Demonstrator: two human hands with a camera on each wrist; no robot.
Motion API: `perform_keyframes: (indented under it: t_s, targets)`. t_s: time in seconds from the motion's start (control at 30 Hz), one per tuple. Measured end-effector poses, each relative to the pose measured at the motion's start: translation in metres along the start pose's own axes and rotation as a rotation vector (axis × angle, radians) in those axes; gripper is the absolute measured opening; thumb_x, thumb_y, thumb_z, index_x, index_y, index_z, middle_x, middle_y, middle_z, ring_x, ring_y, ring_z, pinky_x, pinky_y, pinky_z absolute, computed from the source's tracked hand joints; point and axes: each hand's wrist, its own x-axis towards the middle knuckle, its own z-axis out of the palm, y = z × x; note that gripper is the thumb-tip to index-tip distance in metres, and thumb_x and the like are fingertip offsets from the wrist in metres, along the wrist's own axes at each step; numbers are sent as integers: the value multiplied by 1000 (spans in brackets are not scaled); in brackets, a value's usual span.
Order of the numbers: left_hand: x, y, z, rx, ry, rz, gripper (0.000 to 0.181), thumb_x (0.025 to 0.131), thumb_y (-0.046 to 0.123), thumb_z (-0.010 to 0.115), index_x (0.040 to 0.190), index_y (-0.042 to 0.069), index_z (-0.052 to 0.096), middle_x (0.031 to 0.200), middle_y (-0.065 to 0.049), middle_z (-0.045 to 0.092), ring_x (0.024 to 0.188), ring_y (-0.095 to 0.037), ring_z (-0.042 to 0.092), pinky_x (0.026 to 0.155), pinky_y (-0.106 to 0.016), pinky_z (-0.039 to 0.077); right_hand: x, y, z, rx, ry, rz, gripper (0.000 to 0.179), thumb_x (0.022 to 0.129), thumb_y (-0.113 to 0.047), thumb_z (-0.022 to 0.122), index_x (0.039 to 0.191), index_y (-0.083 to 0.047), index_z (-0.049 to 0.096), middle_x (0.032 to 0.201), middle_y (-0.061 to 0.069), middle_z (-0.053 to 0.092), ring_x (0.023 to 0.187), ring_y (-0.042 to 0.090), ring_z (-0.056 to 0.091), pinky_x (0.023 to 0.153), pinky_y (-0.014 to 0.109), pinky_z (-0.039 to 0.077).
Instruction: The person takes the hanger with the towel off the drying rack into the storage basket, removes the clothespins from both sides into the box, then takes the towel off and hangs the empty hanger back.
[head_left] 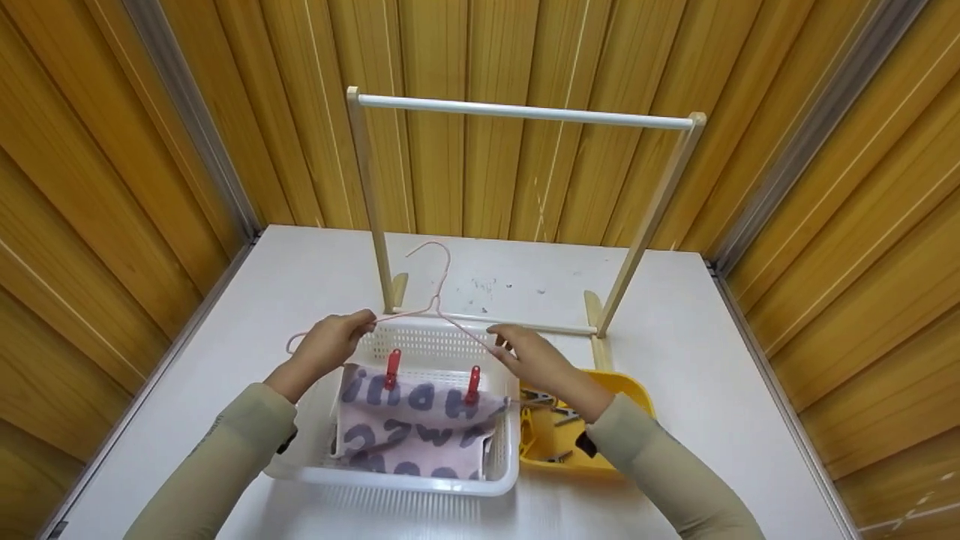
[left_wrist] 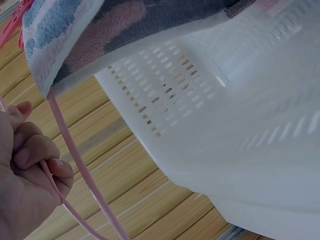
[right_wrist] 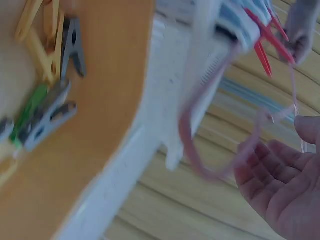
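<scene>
A thin pink clothes hanger is held up over the white basket, its hook pointing up. My left hand grips the hanger's left arm, with the fingers curled round it in the left wrist view. My right hand is at the hanger's right arm, its fingers loosely spread and apart from the thumb in the right wrist view. A pink towel with grey letters hangs from the hanger's lower bar, with a red clothespin and a second red clothespin along its top edge.
Behind the basket stands a wooden rack with a white top rail. A yellow basin with several clothespins sits to the basket's right, partly under my right forearm. Wood-patterned walls enclose the white table.
</scene>
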Motion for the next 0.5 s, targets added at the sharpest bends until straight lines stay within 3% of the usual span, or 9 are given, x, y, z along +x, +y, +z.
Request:
perform_keyframes:
  t_s: [0.07, 0.2, 0.4, 0.5]
  targets:
    - [1, -2, 0, -21, -2, -8, 8, 102, 10, 59, 104, 5, 64, 83, -14, 70, 71, -27, 61, 73, -53, 55, 8, -1, 10, 36, -30, -2, 34, 108, -18, 49, 135, 2, 58, 109, 23, 72, 99, 39, 70, 87, 52, 57]
    - [2, -7, -1, -61, -8, -31, 10, 102, 11, 59, 104, 3, 65, 82, -13, 69, 72, -24, 58, 70, -48, 53, 17, 0, 25, 54, 26, -40, 23, 108, -11, 46, 119, 2, 62, 103, 26, 74, 91, 42, 71, 80, 53, 57]
    - [5, -8, -5, -137, -51, -117, 20, 103, 17, 59, 106, -1, 70, 73, -8, 60, 67, -16, 47, 62, -32, 40, 20, 3, 37, 50, 125, -74, 17, 106, -8, 47, 108, 3, 60, 107, 28, 73, 98, 43, 71, 85, 58, 56]
    - [4, -7, -8, -152, -89, -146, 27, 104, 20, 59, 115, -1, 70, 83, -15, 70, 72, -22, 58, 67, -39, 51, 21, 3, 41, 57, 132, -77, 16, 106, -6, 47, 107, 3, 60, 106, 28, 73, 99, 42, 71, 86, 58, 57]
